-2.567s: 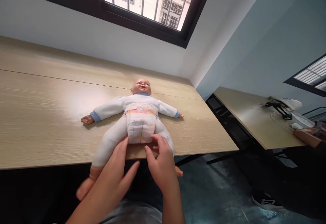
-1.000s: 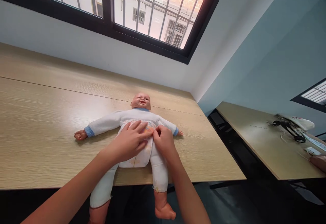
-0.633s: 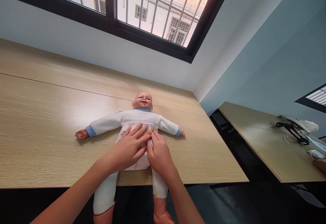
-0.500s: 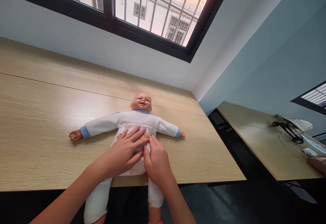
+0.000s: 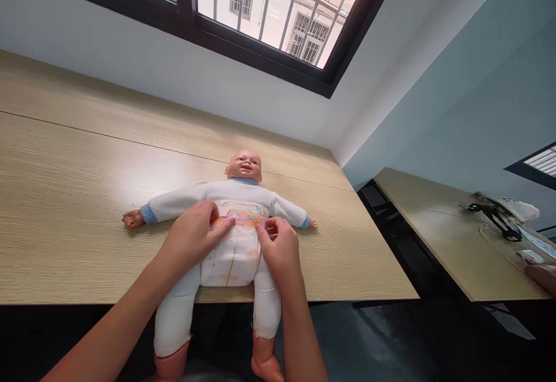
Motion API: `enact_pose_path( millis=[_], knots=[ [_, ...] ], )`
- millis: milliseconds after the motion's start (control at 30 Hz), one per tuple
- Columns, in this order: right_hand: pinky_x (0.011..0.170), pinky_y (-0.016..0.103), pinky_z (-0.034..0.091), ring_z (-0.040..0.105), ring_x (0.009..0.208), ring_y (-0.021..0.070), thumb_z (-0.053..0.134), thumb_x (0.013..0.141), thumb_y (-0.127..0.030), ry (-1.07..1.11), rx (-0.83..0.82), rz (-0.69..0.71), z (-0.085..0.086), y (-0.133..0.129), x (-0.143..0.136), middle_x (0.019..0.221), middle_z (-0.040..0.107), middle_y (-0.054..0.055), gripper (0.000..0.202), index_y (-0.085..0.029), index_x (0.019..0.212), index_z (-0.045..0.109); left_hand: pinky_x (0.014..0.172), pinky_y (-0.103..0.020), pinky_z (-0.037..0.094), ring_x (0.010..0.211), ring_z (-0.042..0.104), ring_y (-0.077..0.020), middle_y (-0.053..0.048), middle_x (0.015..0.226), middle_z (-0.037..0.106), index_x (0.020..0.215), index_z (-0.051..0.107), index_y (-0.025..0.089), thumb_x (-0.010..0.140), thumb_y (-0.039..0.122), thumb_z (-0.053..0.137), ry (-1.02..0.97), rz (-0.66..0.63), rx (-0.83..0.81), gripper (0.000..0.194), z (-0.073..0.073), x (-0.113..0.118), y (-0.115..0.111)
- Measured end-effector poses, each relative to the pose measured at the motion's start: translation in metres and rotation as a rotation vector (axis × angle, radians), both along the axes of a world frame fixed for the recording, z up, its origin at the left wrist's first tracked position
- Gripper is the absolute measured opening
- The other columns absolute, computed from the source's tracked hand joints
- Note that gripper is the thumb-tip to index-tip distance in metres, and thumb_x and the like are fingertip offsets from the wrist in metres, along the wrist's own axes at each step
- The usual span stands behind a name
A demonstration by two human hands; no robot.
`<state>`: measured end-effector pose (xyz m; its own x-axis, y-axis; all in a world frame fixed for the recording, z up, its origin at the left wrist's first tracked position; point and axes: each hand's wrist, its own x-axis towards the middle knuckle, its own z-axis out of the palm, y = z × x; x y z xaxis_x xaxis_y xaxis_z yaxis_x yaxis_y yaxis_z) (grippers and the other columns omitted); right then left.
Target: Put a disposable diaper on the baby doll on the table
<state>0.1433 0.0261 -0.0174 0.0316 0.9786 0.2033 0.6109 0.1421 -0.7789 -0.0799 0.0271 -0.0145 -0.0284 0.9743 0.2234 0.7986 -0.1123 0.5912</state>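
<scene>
A baby doll (image 5: 244, 166) lies on its back, in a white top with blue cuffs, arms spread. Round its hips is a white diaper (image 5: 230, 260) with a colourful printed waistband. My left hand (image 5: 195, 231) grips the diaper's waist at the left, thumb on the band and the other fingers curled, partly hidden, at its side. At the opposite side my right hand (image 5: 281, 248) holds the diaper's edge between thumb and bent fingers. The doll's legs, white above and bare at the feet, hang past the table's near edge.
The doll rests on a light wooden table (image 5: 87, 214) below a barred window (image 5: 260, 17). Across a dark gap on the right stands a second table (image 5: 434, 225), bearing a black device (image 5: 495, 222), cables and a white bag (image 5: 521, 208). Part of another person's arm (image 5: 542, 277) shows there.
My left hand has slid from flat on the diaper's front to its left side, uncovering the front. My right hand has shifted outward to the right edge. The view has tilted slightly.
</scene>
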Motion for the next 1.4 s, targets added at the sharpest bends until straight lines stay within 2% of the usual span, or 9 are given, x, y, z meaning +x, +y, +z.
enact_pose_path(
  millis=[100,267,467,700,1100,1267,1400],
  knots=[
    [0.075,0.032,0.053,0.066,0.084,0.0226,0.065,0.096,-0.042,0.017,0.001,-0.007,-0.005,0.005,-0.003,0.093,0.071,0.008,0.024,-0.020,0.088,0.069,0.062,-0.033,0.031,0.070,0.052,-0.0206,-0.001,0.075,0.058,0.074,0.044,0.023,0.098,0.050,0.056,0.068,-0.012,-0.057,0.038,0.001,0.004,0.009],
    [0.075,0.032,0.052,0.065,0.082,0.0212,0.061,0.098,-0.036,0.024,0.027,-0.010,-0.011,0.005,-0.003,0.095,0.070,0.007,0.020,-0.020,0.089,0.069,0.064,-0.034,0.030,0.071,0.051,-0.0203,-0.002,0.077,0.056,0.074,0.043,0.023,0.101,0.040,0.048,0.084,-0.036,-0.022,0.032,0.000,0.005,0.012],
    [0.074,0.031,0.049,0.062,0.080,0.0203,0.058,0.098,-0.028,0.016,0.119,0.021,-0.015,0.007,-0.001,0.088,0.067,0.005,0.020,-0.020,0.081,0.064,0.066,-0.033,0.031,0.073,0.051,-0.0202,-0.001,0.078,0.054,0.075,0.042,0.024,0.102,0.034,0.044,0.014,-0.094,0.046,0.029,-0.006,0.001,0.011],
    [0.075,0.031,0.049,0.062,0.083,0.0206,0.056,0.097,-0.024,0.030,0.175,0.044,-0.018,0.008,-0.002,0.089,0.067,0.006,0.017,-0.020,0.084,0.065,0.067,-0.032,0.032,0.073,0.050,-0.0201,0.000,0.078,0.053,0.075,0.042,0.023,0.102,0.034,0.044,-0.059,-0.104,0.073,0.029,-0.011,-0.003,0.012],
    [0.070,0.030,0.049,0.061,0.078,0.0192,0.059,0.098,-0.035,0.182,0.116,0.043,-0.029,0.007,0.001,0.088,0.066,0.005,0.021,-0.020,0.084,0.064,0.066,-0.032,0.031,0.070,0.051,-0.0199,0.001,0.073,0.056,0.075,0.045,0.023,0.101,0.041,0.047,-0.135,-0.088,0.058,0.033,-0.011,-0.006,0.007],
    [0.077,0.032,0.053,0.065,0.086,0.0215,0.060,0.097,-0.040,0.266,0.047,0.014,-0.034,-0.006,0.001,0.094,0.068,0.007,0.023,-0.019,0.088,0.065,0.067,-0.032,0.032,0.073,0.052,-0.0197,0.000,0.076,0.056,0.075,0.044,0.023,0.101,0.039,0.045,-0.148,-0.085,0.076,0.031,-0.014,-0.005,0.006],
    [0.081,0.035,0.056,0.067,0.091,0.0238,0.061,0.097,-0.045,0.293,-0.010,0.007,-0.031,-0.023,-0.001,0.101,0.071,0.010,0.027,-0.018,0.097,0.066,0.066,-0.032,0.030,0.068,0.049,-0.0184,0.002,0.071,0.052,0.075,0.041,0.023,0.101,0.038,0.043,-0.149,-0.090,0.047,0.030,-0.015,-0.004,-0.001]
  ],
)
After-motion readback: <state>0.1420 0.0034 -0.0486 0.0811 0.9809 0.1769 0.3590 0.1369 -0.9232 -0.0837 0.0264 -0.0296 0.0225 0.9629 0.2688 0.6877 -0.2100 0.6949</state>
